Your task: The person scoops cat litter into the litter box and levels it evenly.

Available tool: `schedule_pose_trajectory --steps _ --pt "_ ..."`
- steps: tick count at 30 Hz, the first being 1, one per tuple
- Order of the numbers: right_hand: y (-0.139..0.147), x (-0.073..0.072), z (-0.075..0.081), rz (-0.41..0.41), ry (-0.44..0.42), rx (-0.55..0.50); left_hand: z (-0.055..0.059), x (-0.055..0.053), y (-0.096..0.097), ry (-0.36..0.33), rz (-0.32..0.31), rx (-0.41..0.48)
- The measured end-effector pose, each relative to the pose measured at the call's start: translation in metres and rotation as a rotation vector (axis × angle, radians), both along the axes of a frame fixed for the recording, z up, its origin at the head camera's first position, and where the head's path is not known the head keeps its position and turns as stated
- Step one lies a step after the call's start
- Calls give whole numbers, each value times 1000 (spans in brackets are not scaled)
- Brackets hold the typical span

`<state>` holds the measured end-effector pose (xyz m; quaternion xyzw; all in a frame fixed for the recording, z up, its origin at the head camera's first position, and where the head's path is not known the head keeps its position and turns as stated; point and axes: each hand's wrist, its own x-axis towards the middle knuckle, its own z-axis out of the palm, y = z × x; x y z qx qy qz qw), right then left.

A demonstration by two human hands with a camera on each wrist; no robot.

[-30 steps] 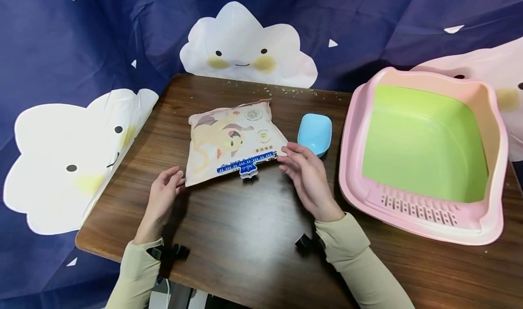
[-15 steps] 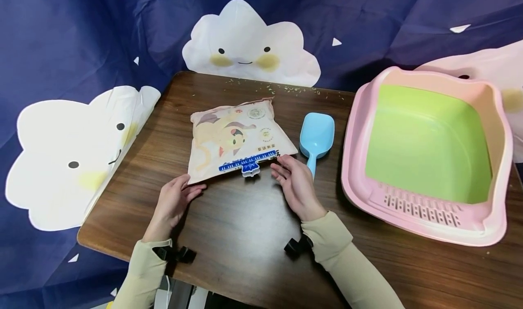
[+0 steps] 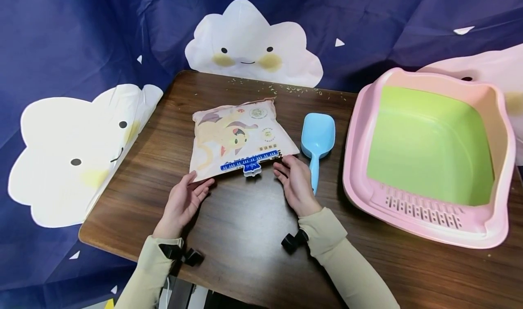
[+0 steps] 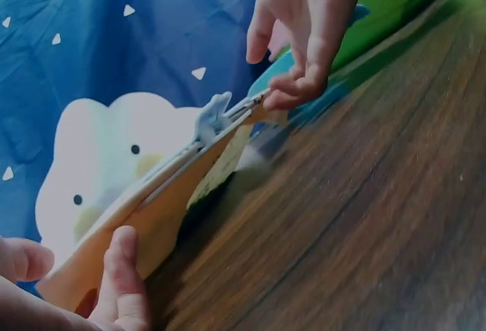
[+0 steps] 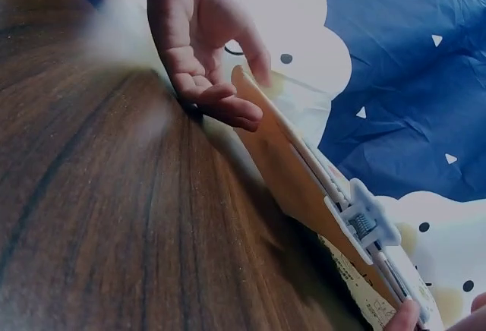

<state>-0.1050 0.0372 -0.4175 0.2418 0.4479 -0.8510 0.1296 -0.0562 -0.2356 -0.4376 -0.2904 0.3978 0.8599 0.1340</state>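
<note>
A pale litter bag [image 3: 241,138] printed with a cat lies on the table, its front edge raised. A blue sealing clip [image 3: 251,161] spans that edge, its sprung side facing me in the right wrist view. My left hand [image 3: 184,204] pinches the front left corner, thumb tip at the top edge and fingers beneath, as the right wrist view shows. At the right corner, my right hand [image 3: 298,184] touches the bag from below with its fingertips. In the left wrist view the right thumb stands apart above the edge. Beside this hand lies a blue scoop [image 3: 318,134].
A pink litter box [image 3: 425,213] with a green inside stands on the right of the brown table [image 3: 245,254]. Several crumbs are scattered along the table's back edge. A dark blue cloth with clouds [image 3: 253,41] hangs behind and to the left.
Both hands have drawn inward along the bag's front edge, the left to the right and the right to the left. The scoop's handle has come into sight. The head view has shifted slightly.
</note>
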Motion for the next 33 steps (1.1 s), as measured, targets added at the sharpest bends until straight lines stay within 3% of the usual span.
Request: schedule_pose_trajectory --steps 16,33 --pt "-1 -11 -9 -131 -25 -87 -4 -9 12 -5 6 -36" --pt "4 -23 -12 -151 -37 -95 -9 -10 8 62 -87 -48"
